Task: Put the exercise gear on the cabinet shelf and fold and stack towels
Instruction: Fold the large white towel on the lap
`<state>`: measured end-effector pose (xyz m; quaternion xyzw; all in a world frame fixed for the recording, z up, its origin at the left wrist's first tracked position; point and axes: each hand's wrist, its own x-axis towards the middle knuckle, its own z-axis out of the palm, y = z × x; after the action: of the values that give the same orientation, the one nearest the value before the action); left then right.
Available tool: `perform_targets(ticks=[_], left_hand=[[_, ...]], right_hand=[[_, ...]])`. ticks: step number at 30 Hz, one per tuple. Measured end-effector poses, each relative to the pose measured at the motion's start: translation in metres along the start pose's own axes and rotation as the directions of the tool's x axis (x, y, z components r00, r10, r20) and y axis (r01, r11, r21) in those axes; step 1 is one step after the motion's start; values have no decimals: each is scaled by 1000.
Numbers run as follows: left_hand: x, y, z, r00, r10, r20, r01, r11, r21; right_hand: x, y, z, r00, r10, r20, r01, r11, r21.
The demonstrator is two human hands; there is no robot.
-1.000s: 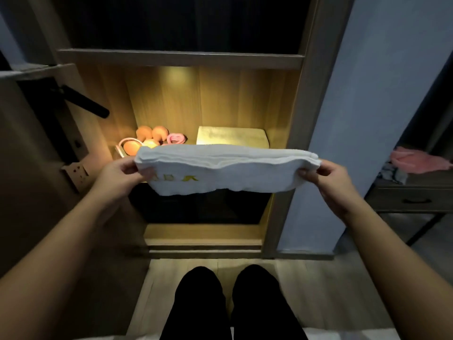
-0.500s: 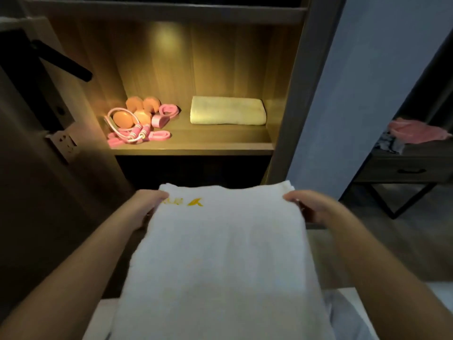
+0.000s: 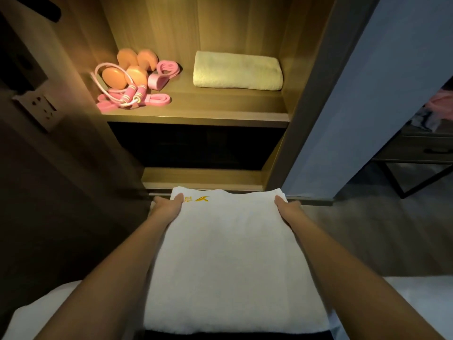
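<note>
A plain white towel (image 3: 228,261) is seen in the near middle, marked at its far left corner with a small yellow emblem (image 3: 196,199). The far shelf (image 3: 196,116) is finished in brown wood grain and washed in amber light. A pale cream towel (image 3: 237,71) is laid on its right. On its left, orange dumbbells (image 3: 136,67) are grouped with pink gear: a skipping rope (image 3: 132,93) with handles ringed in pale bands, a flat band (image 3: 158,98) and a looped grip (image 3: 165,69). A blue-grey wall (image 3: 367,94) is shown at the right, with a pink cloth (image 3: 443,101) beyond it. A white socket plate (image 3: 40,109) is set at the left.
</note>
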<state>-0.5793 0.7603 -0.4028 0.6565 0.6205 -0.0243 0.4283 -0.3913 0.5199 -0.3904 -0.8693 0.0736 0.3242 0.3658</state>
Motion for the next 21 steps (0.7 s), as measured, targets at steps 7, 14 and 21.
perform_targets(ticks=[7,14,21], left_hand=[[4,-5,-6,995,100,20,-102,982,158],[-34,-42,-27,945,-79,317,47,993,108],[-70,-71,-24,962,-40,271,84,985,-153]], right_hand=[[8,3,-6,996,-58,-73,57,998,-10],[-20,41,-22,985,68,160,-65,998,-18],[-64,58,-36,978,2,209,29,989,-142]])
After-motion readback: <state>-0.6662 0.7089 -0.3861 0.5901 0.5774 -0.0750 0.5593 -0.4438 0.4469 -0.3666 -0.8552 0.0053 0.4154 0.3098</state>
